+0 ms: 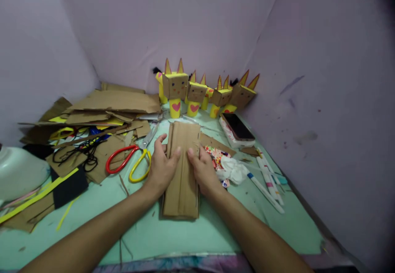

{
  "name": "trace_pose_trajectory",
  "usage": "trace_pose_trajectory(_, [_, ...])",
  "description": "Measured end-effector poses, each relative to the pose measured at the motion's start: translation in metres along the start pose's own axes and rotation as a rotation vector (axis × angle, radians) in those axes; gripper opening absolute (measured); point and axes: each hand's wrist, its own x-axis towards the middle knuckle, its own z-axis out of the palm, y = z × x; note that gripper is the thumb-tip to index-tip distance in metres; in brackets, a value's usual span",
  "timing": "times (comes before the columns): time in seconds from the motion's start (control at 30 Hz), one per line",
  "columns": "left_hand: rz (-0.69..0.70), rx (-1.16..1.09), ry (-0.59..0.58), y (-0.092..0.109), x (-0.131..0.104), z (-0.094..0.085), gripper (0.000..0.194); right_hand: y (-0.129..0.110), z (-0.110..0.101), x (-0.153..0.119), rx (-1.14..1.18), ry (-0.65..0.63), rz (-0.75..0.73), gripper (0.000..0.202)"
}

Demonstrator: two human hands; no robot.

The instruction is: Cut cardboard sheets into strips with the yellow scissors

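Note:
A long folded piece of brown cardboard point(182, 182), seemingly in several layers, is held just above the table in front of me. My left hand point(162, 164) grips its left edge, thumb on the front face and the index finger raised. On the opposite edge, my right hand point(205, 170) is closed with its thumb on the front and the other fingers mostly hidden behind. Scissors point(143, 151) with one red and one yellow handle lie left of my left hand. Crumpled white tissue point(236, 170) sits just right of my right hand.
Cardboard scraps point(114, 102) pile up at the left, with black cord point(89, 157) among them. Yellow cardboard figures point(175, 87) with horns stand along the back. A phone point(237, 125) rests on a white pack at the right, above several white markers point(267, 194). Walls enclose the table point(216, 240).

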Motion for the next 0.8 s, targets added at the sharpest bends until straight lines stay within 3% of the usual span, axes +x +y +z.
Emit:
trace_pose_trajectory(0.13, [-0.249, -0.266, -0.307, 0.001, -0.009, -0.002, 0.047, -0.005, -0.003, 0.006, 0.047, 0.033, 0.035, 0.031])
trace_pose_trajectory(0.2, [-0.33, -0.355, -0.377, 0.002, -0.013, -0.002, 0.043, -0.005, -0.002, 0.006, 0.061, 0.055, 0.035, 0.028])
trace_pose_trajectory(0.33, [-0.382, -0.362, -0.349, 0.005, -0.015, -0.002, 0.042, -0.003, 0.001, 0.005, 0.086, 0.102, 0.024, 0.025])
trace_pose_trajectory(0.6, [-0.115, 0.083, -0.196, 0.005, -0.017, 0.0, 0.047, 0.0, 0.002, 0.003, 0.099, 0.138, 0.029, 0.028])
trace_pose_trajectory(0.8, [-0.071, 0.211, -0.144, 0.002, -0.02, 0.005, 0.046, -0.001, 0.002, 0.001, 0.095, 0.126, 0.052, 0.029])
